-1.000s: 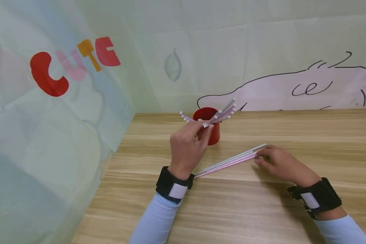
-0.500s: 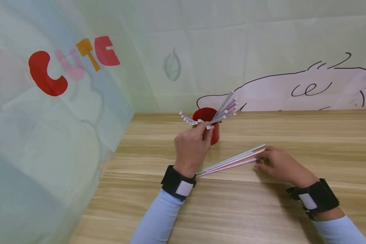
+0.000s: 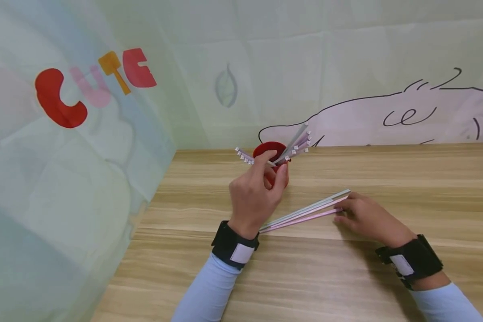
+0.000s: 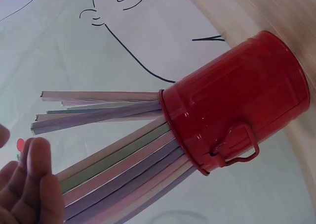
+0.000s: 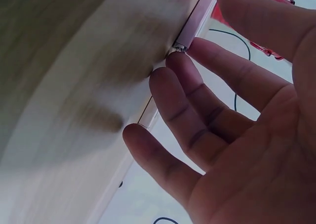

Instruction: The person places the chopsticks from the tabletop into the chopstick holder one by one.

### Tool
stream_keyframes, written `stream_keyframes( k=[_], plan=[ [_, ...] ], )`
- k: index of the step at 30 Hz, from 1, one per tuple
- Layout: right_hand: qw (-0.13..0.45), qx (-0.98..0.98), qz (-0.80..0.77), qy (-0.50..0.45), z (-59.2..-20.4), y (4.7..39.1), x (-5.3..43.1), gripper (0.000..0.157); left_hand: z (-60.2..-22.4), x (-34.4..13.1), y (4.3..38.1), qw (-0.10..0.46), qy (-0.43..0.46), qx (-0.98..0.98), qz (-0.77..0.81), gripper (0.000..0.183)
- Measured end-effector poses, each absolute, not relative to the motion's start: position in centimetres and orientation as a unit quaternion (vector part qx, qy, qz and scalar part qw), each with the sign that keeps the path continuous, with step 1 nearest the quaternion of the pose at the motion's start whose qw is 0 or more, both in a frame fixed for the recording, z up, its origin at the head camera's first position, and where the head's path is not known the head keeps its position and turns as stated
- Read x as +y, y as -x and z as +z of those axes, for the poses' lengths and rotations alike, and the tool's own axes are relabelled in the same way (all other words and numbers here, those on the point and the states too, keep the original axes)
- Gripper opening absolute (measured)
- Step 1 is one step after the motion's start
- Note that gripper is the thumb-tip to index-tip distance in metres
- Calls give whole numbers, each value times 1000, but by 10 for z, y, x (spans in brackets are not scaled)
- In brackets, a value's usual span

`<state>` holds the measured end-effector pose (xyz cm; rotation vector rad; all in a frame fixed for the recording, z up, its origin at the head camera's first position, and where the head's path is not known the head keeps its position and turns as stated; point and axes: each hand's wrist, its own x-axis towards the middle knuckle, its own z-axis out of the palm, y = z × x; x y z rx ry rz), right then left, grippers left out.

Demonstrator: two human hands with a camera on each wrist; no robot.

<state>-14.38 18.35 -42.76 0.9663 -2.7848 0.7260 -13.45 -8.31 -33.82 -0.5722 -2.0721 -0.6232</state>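
My left hand (image 3: 251,192) is at the red bucket (image 4: 232,95), its thumb apart from its fingers and nothing between them. Several pastel sticks (image 4: 123,169) with sparkling tips stand in the bucket. They lean out in two bunches, one to each side. In the left wrist view, my fingers (image 4: 37,169) are beside the ends of the larger bunch. A few loose pastel sticks (image 3: 306,209) lie on the table, right of the left wrist. With its fingertips, my right hand (image 3: 370,219) touches their far ends. Its fingers (image 5: 177,105) are extended along a pink stick's tip (image 5: 180,47).
The wooden table (image 3: 326,277) meets a printed cloth backdrop (image 3: 346,58) close behind the bucket. Another cloth side (image 3: 137,125) with colourful letters borders the table on the left. A small loop handle (image 4: 242,150) juts from the bucket's side.
My left hand has let go of a stick that it pinched at the bucket, and its thumb and fingers have parted. The right hand stays at the loose sticks, the pink one now slightly apart.
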Motion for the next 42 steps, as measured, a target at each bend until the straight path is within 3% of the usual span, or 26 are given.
stream_keyframes(
  k=[10,19,28,42],
  plan=[
    [7,-932,221,-287,-428,145,183,16,-334,-82,127,470,265,-804,-250,20],
    [0,-931,222,-290,-426,145,184,12,-337,-79,125,439,302,-818,-219,18],
    [-26,-925,230,-303,-423,144,192,14,-347,-71,126,330,345,-863,-165,19],
    [-62,-917,252,-302,-395,137,200,13,-369,-59,124,99,372,-920,-71,27]
  ],
)
